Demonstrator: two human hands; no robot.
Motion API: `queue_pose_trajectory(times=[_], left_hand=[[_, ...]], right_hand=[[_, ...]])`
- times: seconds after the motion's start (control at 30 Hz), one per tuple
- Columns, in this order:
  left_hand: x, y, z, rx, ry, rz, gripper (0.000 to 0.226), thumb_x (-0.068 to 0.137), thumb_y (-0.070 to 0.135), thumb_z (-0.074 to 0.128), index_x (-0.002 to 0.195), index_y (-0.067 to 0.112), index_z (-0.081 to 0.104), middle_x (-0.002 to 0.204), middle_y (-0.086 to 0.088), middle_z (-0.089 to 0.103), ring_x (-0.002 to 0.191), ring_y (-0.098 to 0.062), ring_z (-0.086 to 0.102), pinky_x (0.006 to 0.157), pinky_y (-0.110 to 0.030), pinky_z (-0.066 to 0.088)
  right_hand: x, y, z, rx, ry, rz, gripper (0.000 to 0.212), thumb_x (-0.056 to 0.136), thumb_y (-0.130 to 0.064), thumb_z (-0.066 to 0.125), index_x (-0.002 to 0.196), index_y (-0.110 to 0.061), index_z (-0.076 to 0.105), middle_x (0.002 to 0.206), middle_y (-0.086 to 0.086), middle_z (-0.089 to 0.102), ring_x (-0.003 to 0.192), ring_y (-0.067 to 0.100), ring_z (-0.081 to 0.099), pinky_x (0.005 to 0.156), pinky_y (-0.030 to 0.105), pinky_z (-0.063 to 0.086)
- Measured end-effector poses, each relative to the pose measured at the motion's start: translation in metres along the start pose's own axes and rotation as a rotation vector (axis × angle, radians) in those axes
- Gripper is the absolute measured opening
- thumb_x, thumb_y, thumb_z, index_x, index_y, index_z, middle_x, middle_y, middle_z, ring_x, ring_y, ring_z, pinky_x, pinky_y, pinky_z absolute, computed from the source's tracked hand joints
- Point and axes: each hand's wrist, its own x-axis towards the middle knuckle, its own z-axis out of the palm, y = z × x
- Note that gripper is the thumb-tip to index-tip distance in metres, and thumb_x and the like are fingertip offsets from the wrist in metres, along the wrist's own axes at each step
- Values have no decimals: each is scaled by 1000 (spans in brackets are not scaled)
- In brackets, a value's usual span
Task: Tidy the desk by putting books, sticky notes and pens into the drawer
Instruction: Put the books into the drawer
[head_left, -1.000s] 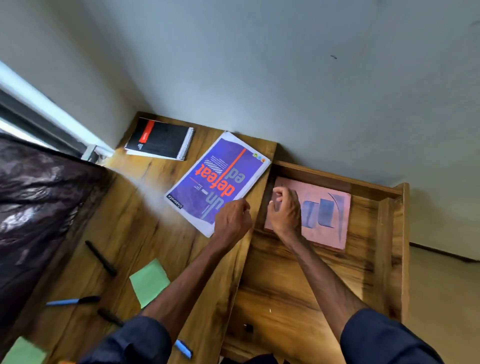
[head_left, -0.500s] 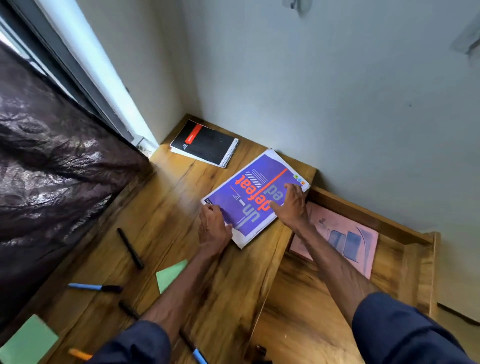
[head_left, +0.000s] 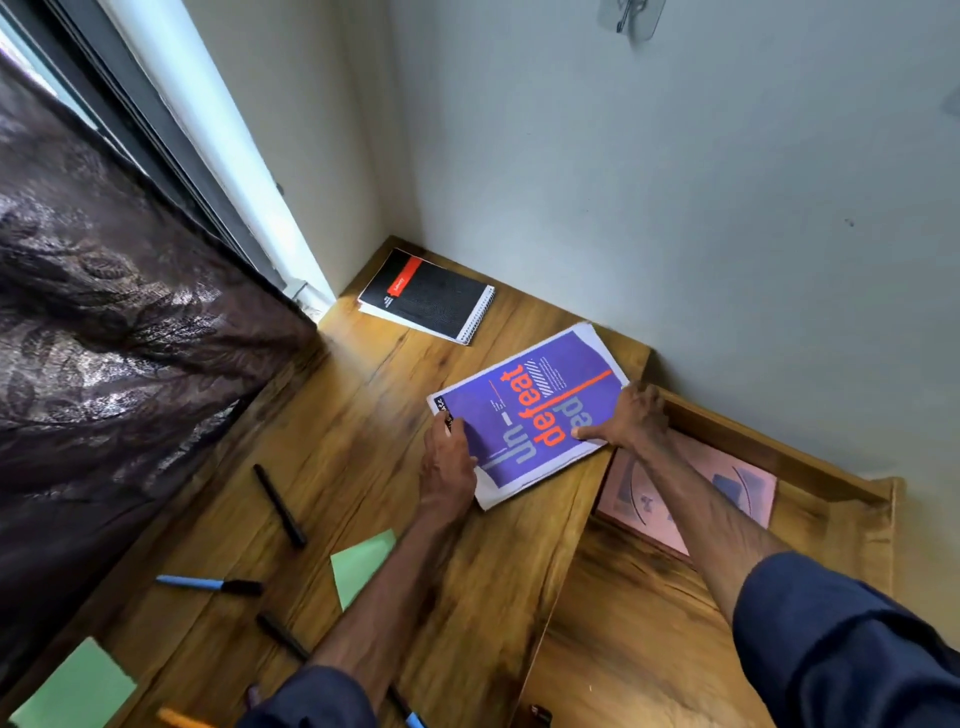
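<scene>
Reaches forward with both arms, dark blue sleeves ending near the elbows. Grips the near left edge of the purple book (head_left: 524, 415) with the left hand (head_left: 449, 462), fingers curled round the edge, knuckles up. Pinches the book's right edge with the right hand (head_left: 631, 418), thumb flat on the cover, the other fingers wrapped over the side and out of sight. Purple book on the worktop (head_left: 363, 415) at its far right corner, just beside the open drawer (head_left: 878, 530); possibly raised a little at the near corner, though hard to tell through the blur.

Crosses a pink book (head_left: 753, 506) in the drawer with the right forearm, hiding its middle. Covers part of a black pen (head_left: 283, 636) with the left arm. Cut off by the bottom edge: an orange pen (head_left: 176, 719), a blue pen tip (head_left: 415, 721), a green sticky note (head_left: 72, 686).

Elsewhere on the worktop: a black spiral notebook (head_left: 426, 296) in the far corner, well apart from both hands; a second black pen (head_left: 279, 506), a blue pen (head_left: 208, 583) and a second green sticky note (head_left: 361, 564) left of the left arm. Along the left side, a dark patterned curtain (head_left: 104, 364)
</scene>
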Motion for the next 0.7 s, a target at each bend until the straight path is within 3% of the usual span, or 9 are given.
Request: queue_pose_trajectory(times=[0.17, 0.27, 0.37, 0.47, 0.57, 0.7], left_hand=[[10, 3, -6, 95, -52, 81, 59, 85, -1, 60, 141, 11, 49, 159, -8, 33, 139, -31, 38, 110, -39, 43], [15, 5, -11, 116, -107, 126, 63, 83, -2, 61, 144, 12, 48, 160, -6, 33, 141, -29, 37, 110, -37, 42], [17, 5, -16, 122, -165, 162, 67, 82, -1, 66, 145, 12, 48, 160, -7, 32, 141, -30, 36, 111, -37, 41], [14, 4, -21, 157, -206, 222, 64, 84, 0, 65, 144, 14, 49, 161, -7, 31, 140, -30, 38, 109, -39, 44], [7, 5, -24, 166, -227, 242, 60, 87, 1, 66, 143, 15, 51, 162, -5, 31, 141, -28, 37, 105, -38, 48], [-6, 12, -20, -20, -139, 208, 45, 88, 0, 62, 132, 8, 61, 153, -12, 44, 138, -30, 45, 104, -36, 46]], right_hand=[[-27, 47, 24, 160, -81, 162, 132, 40, -71, 91, 143, -5, 40, 144, 19, 46, 135, 38, 45, 106, 45, 47], [-39, 78, 46, 567, -147, 92, 94, 50, -50, 98, 127, -12, 58, 128, 11, 67, 112, 28, 66, 95, 44, 57], [-46, 100, 53, 840, -226, 115, 59, 67, -30, 93, 115, -7, 68, 114, 12, 75, 91, 23, 73, 83, 42, 63], [-51, 117, 45, 1042, -351, 178, 51, 84, -28, 81, 127, -7, 62, 109, 13, 76, 91, 31, 75, 82, 48, 63], [-56, 127, 38, 1144, -396, 54, 48, 88, -19, 77, 131, -19, 57, 115, 10, 75, 99, 32, 76, 80, 53, 62], [-72, 129, 31, 1252, -323, -26, 50, 84, -20, 80, 129, -28, 58, 112, 4, 77, 91, 27, 78, 64, 43, 64]])
